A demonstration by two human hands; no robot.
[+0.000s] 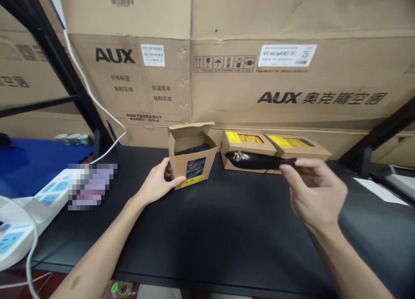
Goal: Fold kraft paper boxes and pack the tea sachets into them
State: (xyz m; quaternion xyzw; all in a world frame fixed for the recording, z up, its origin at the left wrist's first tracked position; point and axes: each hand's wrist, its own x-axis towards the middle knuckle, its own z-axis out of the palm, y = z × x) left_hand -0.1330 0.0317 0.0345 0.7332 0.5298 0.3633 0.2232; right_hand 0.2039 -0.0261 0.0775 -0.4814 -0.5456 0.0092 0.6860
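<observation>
Gripping an open kraft carton (193, 163) at its lower left corner, the left fingers (166, 171) are curled lightly around its side, with the thumb (177, 183) laid across its front. The flap (191, 132) is raised, and dark contents (191, 150) are seen inside. A slim black pouch (256, 160) with gold print is pinched by one end at the right fingers (308, 171), which are partly spread. Just behind the pouch, two kraft boxes (248, 145) with yellow labels are set against large AUX cartons (285, 74). All are carried by the black table (207, 234), and a white power strip (42, 204) lies well left of the left fingers.
</observation>
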